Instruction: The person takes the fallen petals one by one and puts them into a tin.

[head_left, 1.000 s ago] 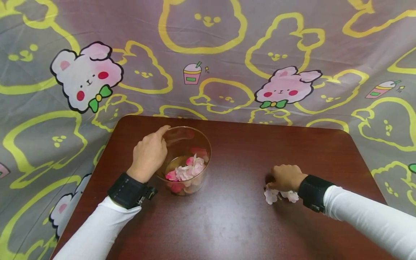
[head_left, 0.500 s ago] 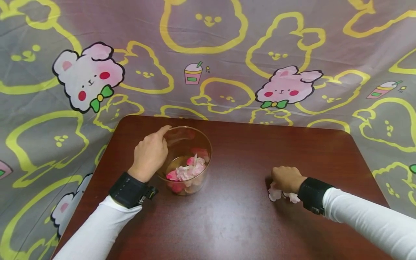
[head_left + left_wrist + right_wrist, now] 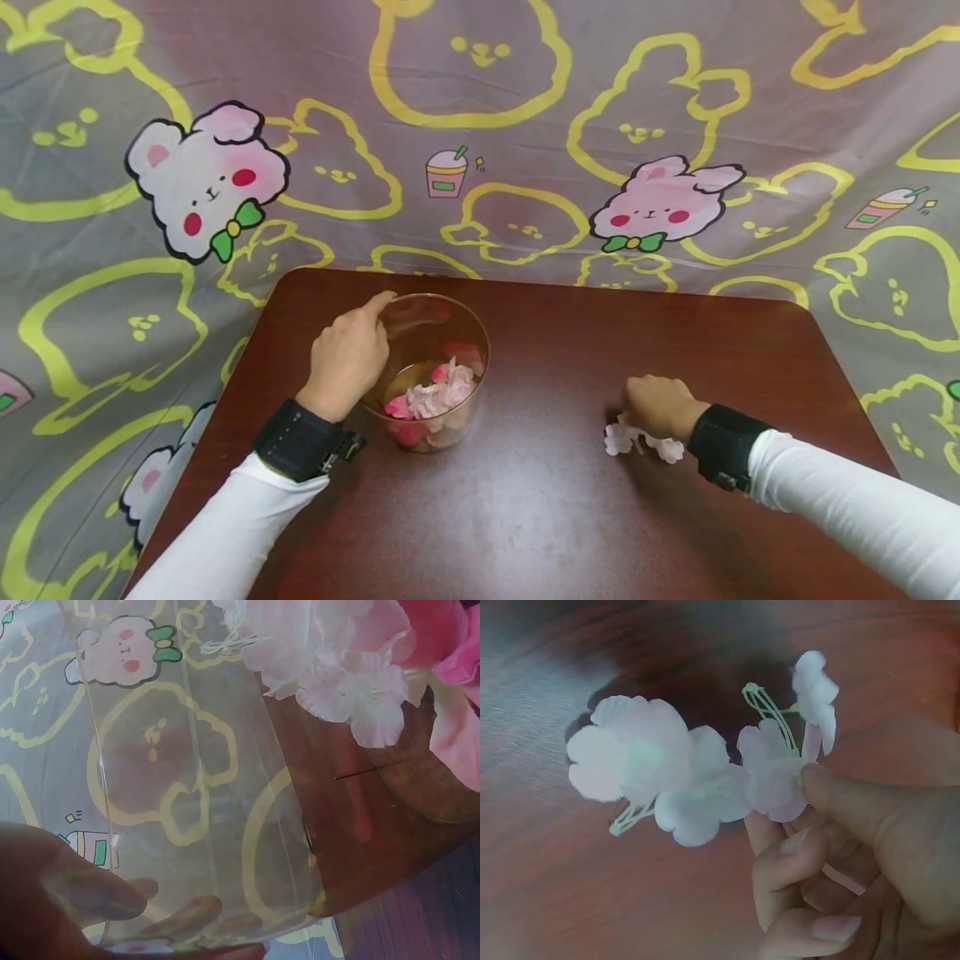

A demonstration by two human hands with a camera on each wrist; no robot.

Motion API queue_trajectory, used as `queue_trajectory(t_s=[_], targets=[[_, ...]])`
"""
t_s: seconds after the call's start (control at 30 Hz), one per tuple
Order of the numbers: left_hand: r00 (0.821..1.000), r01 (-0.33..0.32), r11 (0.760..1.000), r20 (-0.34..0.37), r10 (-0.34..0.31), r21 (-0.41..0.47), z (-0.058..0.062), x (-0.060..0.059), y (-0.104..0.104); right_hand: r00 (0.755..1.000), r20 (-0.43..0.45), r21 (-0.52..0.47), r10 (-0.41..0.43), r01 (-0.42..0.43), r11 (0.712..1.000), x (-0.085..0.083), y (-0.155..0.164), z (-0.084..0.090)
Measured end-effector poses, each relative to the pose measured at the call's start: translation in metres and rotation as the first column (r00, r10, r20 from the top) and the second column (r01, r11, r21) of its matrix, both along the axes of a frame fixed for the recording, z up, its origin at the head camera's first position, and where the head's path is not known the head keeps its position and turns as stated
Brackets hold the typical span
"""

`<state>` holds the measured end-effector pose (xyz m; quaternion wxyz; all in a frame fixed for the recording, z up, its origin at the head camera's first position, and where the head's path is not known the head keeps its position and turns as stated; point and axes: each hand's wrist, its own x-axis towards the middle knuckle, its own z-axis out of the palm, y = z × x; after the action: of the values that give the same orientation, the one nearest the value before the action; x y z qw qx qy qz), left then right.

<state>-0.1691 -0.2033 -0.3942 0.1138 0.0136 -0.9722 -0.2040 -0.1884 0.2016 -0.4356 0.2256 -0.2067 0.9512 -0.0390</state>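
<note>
My left hand (image 3: 345, 362) holds the side of a clear round plastic container (image 3: 414, 337), its index finger lying along the rim. Through the wall in the left wrist view, the fingers (image 3: 180, 919) show against the plastic. Inside the container lie pale and bright pink artificial flowers (image 3: 438, 396). To the right, my right hand (image 3: 660, 408) pinches a small sprig of pale pink artificial blossoms (image 3: 772, 772) between thumb and fingers. Several blossoms on thin green stems stick out past the fingertips, over the table.
The dark reddish-brown table (image 3: 540, 517) has rounded far corners and a bright glare at its front middle. Behind it hangs a grey curtain (image 3: 517, 142) printed with yellow outlines and rabbit faces. Each wrist bears a black band (image 3: 300, 439).
The blossoms in my right hand have shifted and turned slightly, first right, then back to the left. My left hand and the container stay in place.
</note>
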Motion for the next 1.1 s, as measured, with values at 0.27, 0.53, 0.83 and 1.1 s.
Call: queue_trajectory(t_s=[0.27,0.53,0.83,1.1], targets=[[1.000,0.002,1.000,0.010,-0.002,-0.001,0.000,0.000,0.000,0.999,-0.046,-0.076,0.010,-0.014,0.997,-0.006,-0.013,0.029],[1.000,0.006,1.000,0.006,-0.006,-0.002,0.000,0.000,0.000,0.997,-0.075,-0.177,0.023,-0.036,0.984,-0.005,-0.028,0.053],[1.000,0.004,1.000,0.012,-0.004,-0.004,0.001,0.000,0.000,0.990,-0.135,-0.286,0.036,-0.074,0.955,-0.003,-0.047,0.075],[1.000,-0.001,1.000,0.021,0.001,-0.002,0.001,0.000,0.000,0.976,-0.209,-0.320,0.060,-0.126,0.939,-0.005,-0.070,0.091]])
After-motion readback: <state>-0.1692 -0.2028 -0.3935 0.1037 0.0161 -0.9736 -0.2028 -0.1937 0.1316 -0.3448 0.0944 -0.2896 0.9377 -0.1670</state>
